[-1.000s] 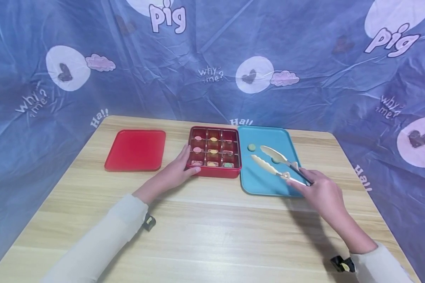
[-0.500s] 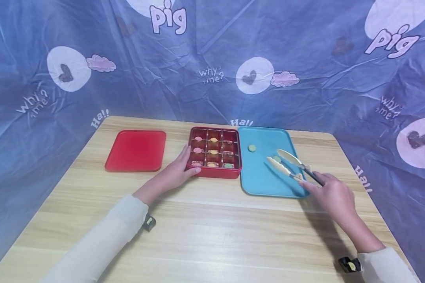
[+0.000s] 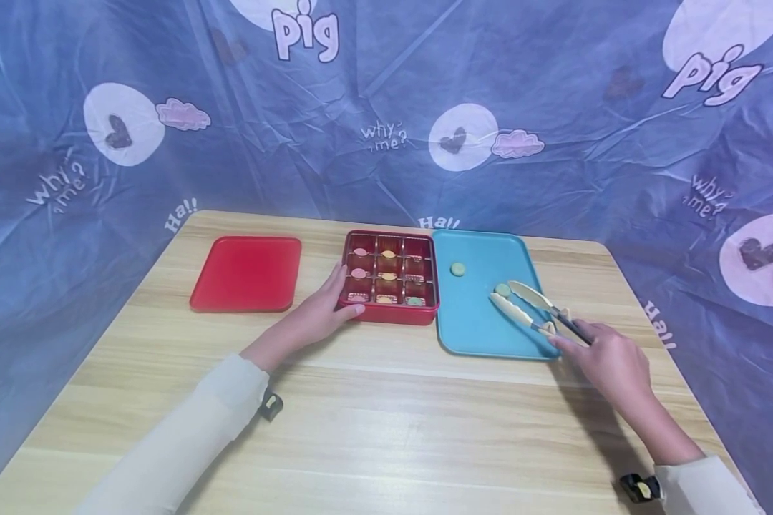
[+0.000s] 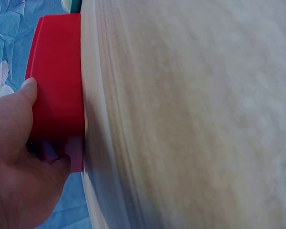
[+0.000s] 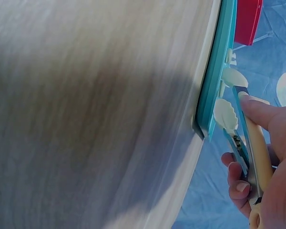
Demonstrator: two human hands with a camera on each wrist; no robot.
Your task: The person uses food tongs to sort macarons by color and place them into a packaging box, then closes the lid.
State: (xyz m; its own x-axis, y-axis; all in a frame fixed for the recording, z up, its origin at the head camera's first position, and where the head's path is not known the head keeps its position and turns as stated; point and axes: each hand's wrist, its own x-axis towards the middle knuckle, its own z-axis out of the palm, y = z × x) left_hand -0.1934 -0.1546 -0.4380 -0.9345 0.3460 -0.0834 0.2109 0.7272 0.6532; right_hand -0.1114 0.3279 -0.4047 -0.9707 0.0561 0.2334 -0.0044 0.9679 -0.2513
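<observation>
In the head view my right hand (image 3: pixel 615 361) grips a pair of tongs (image 3: pixel 518 313) with pale scalloped tips. The tips stand apart, one on each side of a small round green macaron-like piece (image 3: pixel 502 290); whether they touch it I cannot tell. A second green piece (image 3: pixel 458 269) lies farther back on the blue tray (image 3: pixel 470 329). My left hand (image 3: pixel 315 311) holds the near left corner of a dark red divided box (image 3: pixel 396 313), thumb on its front wall and fingers along its left side. Pink, yellow and green pieces sit in several compartments.
A flat red lid (image 3: pixel 248 273) lies left of the box on the wooden table (image 3: pixel 361 429). The blue tray adjoins the box's right side. A blue printed cloth (image 3: pixel 335 172) hangs behind the table.
The right hand and tongs have moved right and slightly toward me, and the tips now straddle the nearer green piece. The left hand and box stay put.
</observation>
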